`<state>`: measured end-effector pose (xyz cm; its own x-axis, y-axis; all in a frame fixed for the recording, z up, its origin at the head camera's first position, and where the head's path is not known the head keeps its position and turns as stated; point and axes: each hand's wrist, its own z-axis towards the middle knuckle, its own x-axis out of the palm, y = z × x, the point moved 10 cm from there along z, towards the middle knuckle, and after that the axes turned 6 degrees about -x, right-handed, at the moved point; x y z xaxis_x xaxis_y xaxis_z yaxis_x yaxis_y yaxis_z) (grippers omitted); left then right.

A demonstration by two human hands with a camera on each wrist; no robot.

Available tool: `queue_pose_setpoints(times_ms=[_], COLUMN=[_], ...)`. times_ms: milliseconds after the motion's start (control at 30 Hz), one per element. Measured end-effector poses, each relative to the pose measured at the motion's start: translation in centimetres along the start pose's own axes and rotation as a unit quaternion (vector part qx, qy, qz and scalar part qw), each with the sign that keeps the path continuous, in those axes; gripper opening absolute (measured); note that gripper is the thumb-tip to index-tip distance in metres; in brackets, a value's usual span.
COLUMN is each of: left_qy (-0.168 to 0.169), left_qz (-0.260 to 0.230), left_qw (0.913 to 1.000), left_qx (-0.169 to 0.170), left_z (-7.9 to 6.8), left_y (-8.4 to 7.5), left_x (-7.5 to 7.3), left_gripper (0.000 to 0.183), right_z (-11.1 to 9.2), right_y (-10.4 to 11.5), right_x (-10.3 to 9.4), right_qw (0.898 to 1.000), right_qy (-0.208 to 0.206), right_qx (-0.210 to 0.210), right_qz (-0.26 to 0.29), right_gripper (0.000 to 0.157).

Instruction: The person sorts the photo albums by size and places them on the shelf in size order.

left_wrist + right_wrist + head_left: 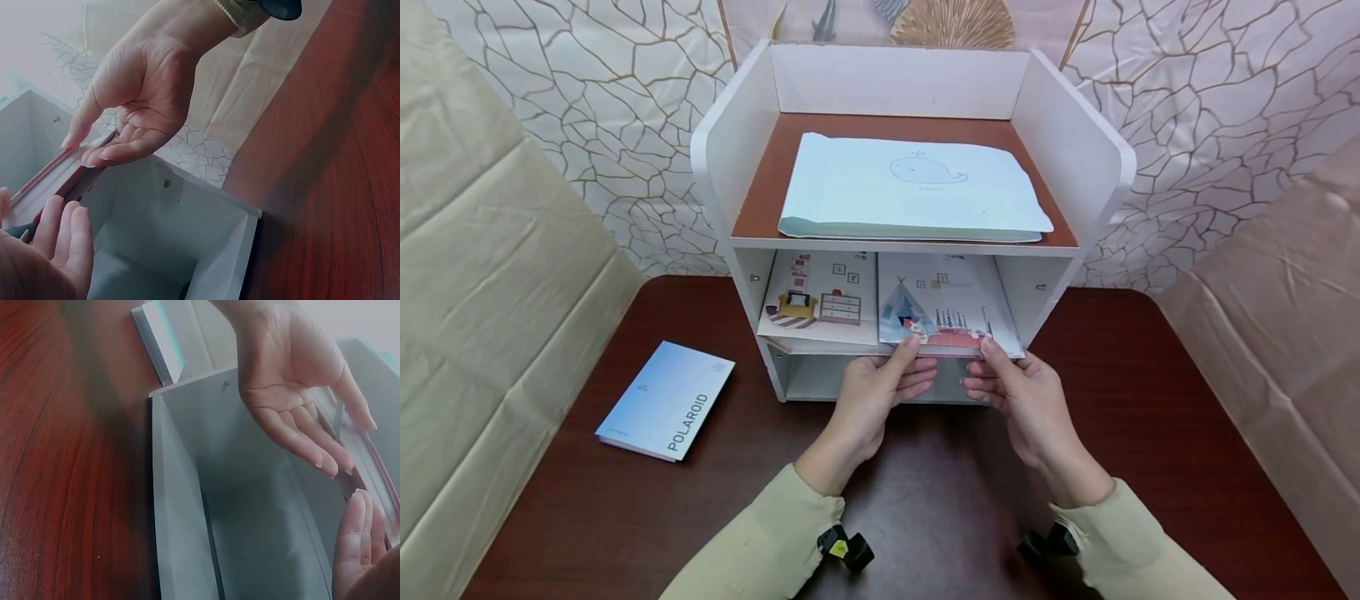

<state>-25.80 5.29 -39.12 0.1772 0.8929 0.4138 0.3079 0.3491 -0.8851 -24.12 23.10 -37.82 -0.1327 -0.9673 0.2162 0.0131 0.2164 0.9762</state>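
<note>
A white booklet (951,292) with a tent drawing lies on the right of the middle shelf of a white shelf unit (722,179), its front edge at the shelf's front. My left hand (880,387) pinches that front edge near its left corner, thumb on top and fingers beneath. At the right corner my right hand (1022,392) pinches the same edge in the same way. Beside it lies a second white booklet (823,292) with furniture drawings, which neither hand touches. In the left wrist view, the thumb and fingers of the right hand (144,94) straddle the edge.
On the top shelf lies a pale packet (880,187) with a whale drawing. A blue-and-white book (666,400) marked POLAROID is on the dark table (587,517), left of the unit. Below the hands is the lower compartment (812,379). Beige cloth (497,250) hangs at the sides.
</note>
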Motion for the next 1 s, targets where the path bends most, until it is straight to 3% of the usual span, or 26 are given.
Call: queue_pose_setpoints(times_ms=[233,633,767,1000], left_qy=[0.019,0.016,0.010,-0.028], left_qz=[0.041,0.161,0.176,0.218], left_qw=[0.9990,0.9859,0.9831,0.9741], left_qx=[0.000,0.043,0.049,0.053], left_z=[-0.6,-2.8,-4.0,-6.1], left_y=[0.4,0.7,0.6,0.0], left_x=[-0.6,-4.5,-6.5,-11.7], left_gripper=[0.056,0.048,0.044,0.041], right_z=[-0.6,-1.0,-1.3,-1.8], right_y=[-1.1,-4.0,-5.1,-6.8], right_x=[0.4,2.5,3.6,5.8], right_qw=[0.999,0.990,0.987,0.983], right_qy=[0.031,0.098,0.113,0.138], right_qx=[-0.005,0.012,0.024,0.032], right_qz=[-0.045,-0.099,-0.108,-0.118], right_gripper=[0.044,0.046,0.045,0.042])
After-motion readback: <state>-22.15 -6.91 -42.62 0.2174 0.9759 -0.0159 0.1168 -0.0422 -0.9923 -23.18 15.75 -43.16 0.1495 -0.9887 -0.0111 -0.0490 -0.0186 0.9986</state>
